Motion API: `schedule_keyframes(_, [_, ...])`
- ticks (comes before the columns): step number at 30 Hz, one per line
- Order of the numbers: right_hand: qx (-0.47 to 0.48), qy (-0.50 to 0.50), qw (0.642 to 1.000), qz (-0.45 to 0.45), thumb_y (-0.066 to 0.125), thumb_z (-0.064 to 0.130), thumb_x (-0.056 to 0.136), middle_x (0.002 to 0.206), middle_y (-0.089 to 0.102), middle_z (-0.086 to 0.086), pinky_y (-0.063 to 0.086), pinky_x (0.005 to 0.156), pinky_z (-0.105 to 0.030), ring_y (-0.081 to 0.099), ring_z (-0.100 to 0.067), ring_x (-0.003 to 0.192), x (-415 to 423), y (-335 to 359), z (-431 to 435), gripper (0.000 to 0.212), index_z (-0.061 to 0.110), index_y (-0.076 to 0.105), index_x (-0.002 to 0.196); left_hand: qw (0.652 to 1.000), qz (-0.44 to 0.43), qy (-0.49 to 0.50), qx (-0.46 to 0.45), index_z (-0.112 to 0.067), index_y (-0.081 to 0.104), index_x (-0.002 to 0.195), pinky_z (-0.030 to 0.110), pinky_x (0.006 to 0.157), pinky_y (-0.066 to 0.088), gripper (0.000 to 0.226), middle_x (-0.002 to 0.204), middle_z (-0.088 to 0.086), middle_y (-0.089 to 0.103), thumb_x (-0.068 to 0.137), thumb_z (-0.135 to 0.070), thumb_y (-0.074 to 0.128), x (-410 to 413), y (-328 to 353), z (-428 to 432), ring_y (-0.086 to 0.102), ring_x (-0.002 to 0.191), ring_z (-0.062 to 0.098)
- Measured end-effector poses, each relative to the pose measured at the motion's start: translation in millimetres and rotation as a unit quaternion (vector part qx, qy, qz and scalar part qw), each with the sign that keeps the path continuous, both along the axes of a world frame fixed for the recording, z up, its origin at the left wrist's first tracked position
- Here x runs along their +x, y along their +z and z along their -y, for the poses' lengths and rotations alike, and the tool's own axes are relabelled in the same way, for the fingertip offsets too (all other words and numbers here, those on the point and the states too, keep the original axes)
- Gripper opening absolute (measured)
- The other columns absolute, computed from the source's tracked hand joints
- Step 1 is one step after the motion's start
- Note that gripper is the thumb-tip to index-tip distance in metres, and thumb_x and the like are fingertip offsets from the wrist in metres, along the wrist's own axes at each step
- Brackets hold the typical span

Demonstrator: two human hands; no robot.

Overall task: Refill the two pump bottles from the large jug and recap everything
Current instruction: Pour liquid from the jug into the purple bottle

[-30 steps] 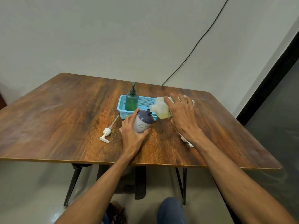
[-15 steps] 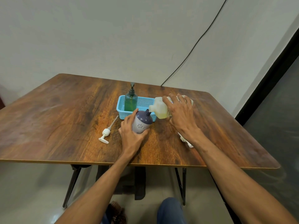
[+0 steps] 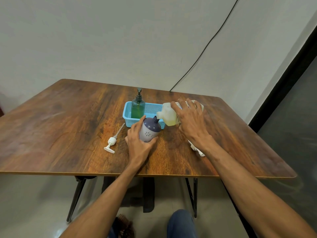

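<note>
My left hand [image 3: 137, 143] grips the purple-and-white pump bottle [image 3: 150, 130], which stands uncapped and tilted slightly right on the table. My right hand [image 3: 190, 121] holds the large translucent jug [image 3: 169, 115] tipped on its side, its spout right above the purple bottle's open neck; yellowish liquid sits in the jug's lower part. The bottle's white pump head [image 3: 111, 142] lies on the table to the left. A green pump bottle [image 3: 138, 107] with its pump on stands in the blue basket [image 3: 127, 114].
A white object [image 3: 197, 148], partly hidden under my right wrist, lies on the wooden table [image 3: 60, 126]. A black cable runs down the wall behind. My knee and the table legs show below the front edge.
Hardly anything has moved; the jug stays tipped over the purple bottle's neck and both hands keep their hold.
</note>
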State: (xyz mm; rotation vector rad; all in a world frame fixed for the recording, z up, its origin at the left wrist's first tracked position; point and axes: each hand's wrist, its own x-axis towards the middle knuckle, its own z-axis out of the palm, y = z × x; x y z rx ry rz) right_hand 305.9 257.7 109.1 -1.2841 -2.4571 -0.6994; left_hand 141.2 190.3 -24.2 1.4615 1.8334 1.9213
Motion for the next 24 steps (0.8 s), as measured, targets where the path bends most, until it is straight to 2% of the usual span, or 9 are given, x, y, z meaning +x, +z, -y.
schedule_keyframes(7, [-0.008,-0.003,1.0,0.003,0.087,0.012,0.065,0.143,0.052,-0.016,0.035,0.108,-0.058,0.048,-0.042,0.13,-0.9,2.2,2.5,0.085,0.021,0.046,0.14,1.0,0.001,0.003,-0.001,-0.045,0.036,0.15,0.058,0.104,0.046,0.091,0.143,-0.005,0.051,0.072,-0.044,0.083,-0.6,-2.8,-1.2,0.048,0.126,0.012])
schedule_keyframes(12, [-0.012,-0.009,1.0,0.01,0.086,0.013,0.068,0.146,0.049,-0.016,0.032,0.111,-0.059,0.045,-0.043,0.133,-0.8,3.6,3.0,0.086,0.021,0.044,0.142,1.0,0.001,0.006,-0.003,-0.044,0.036,0.149,0.058,0.104,0.046,0.09,0.143,-0.003,0.052,0.072,-0.044,0.083,-0.4,-2.8,-1.2,0.047,0.125,0.01])
schedule_keyframes(18, [-0.006,-0.015,1.0,0.023,0.082,0.011,0.068,0.144,0.05,-0.014,0.034,0.108,-0.057,0.047,-0.042,0.13,-1.0,5.4,2.7,0.082,0.022,0.045,0.141,1.0,-0.013,0.005,0.001,-0.036,0.041,0.15,0.058,0.102,0.047,0.09,0.142,-0.003,0.053,0.071,-0.042,0.083,-1.8,-2.9,-2.1,0.047,0.124,0.009])
schedule_keyframes(24, [0.0,-0.014,1.0,0.023,0.084,0.013,0.07,0.144,0.051,-0.016,0.035,0.108,-0.058,0.047,-0.043,0.13,0.2,5.3,2.6,0.081,0.021,0.046,0.141,1.0,-0.017,0.007,0.005,-0.039,0.039,0.149,0.057,0.103,0.047,0.089,0.141,-0.002,0.054,0.071,-0.043,0.083,-0.8,-1.9,-1.3,0.046,0.122,0.006])
